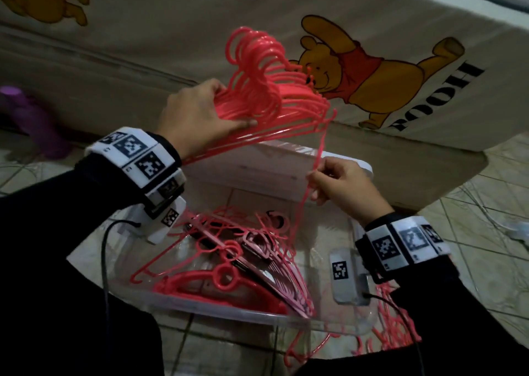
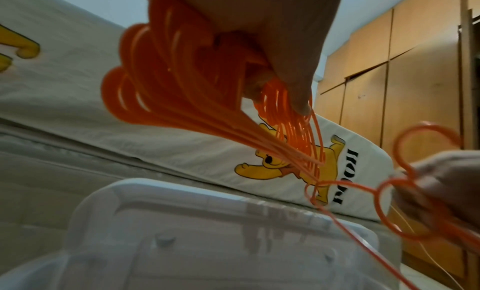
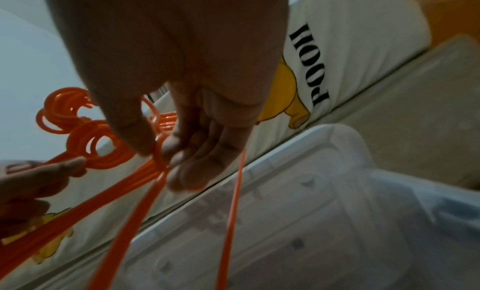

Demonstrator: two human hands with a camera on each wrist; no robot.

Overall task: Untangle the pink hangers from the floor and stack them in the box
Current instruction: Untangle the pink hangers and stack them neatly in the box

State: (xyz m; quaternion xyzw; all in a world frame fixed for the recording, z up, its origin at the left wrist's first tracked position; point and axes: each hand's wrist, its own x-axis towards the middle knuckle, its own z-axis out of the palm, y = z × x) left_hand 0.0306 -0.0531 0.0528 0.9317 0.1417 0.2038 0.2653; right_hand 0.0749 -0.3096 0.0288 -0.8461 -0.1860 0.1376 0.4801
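My left hand (image 1: 233, 106) grips a thick bundle of pink hangers (image 1: 266, 89) held up above the clear plastic box (image 1: 286, 322); the left wrist view shows the same bundle (image 2: 161, 79) fanned out under my fingers. My right hand (image 1: 313, 175) pinches a single pink hanger (image 1: 320, 146) at its neck (image 3: 161, 159). Its top hooks into the bundle's right end and its thin bar runs down toward the box. Several pink hangers (image 1: 229, 261) lie jumbled inside the box. More tangled hangers (image 1: 398, 330) lie on the floor at the box's near right corner.
The box's clear lid (image 1: 272, 169) leans behind it against a mattress (image 1: 200, 32) printed with a yellow bear. A purple object (image 1: 34, 118) lies on the tiled floor at left. Wooden wardrobe doors (image 2: 389, 79) stand beyond the mattress. Black cables run from both wrists.
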